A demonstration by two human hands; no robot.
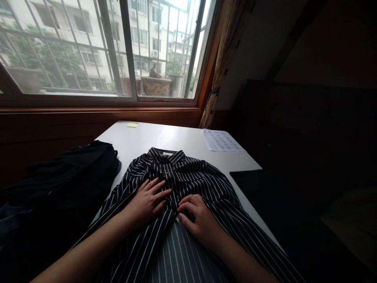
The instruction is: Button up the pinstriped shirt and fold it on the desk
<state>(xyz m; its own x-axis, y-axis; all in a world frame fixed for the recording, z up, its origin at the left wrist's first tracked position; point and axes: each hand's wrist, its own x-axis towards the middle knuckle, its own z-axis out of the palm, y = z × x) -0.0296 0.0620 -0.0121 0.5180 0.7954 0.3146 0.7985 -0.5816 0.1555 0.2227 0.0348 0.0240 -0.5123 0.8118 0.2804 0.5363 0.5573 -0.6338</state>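
A black shirt with white stripes (188, 179) lies front up on the white table (138, 137), its collar pointing toward the window. The upper front is closed with a button showing, while the lower front parts and bares the paler inside of the back. My left hand (151, 198) rests flat on the chest, fingers spread. At the top of the parted front, my right hand (196, 216) has its fingers bent and thumb close to the index finger, pinching the shirt's front edge. The sleeves spread out to both sides, and the hem runs out of view below.
Dark clothes (76, 169) are heaped at the table's left side. A yellow sticky note (132, 125) lies at the far edge, and printed sheets (222, 140) at the far right corner. Dark cloth (250, 184) covers part of the right edge. A barred window (103, 51) stands behind.
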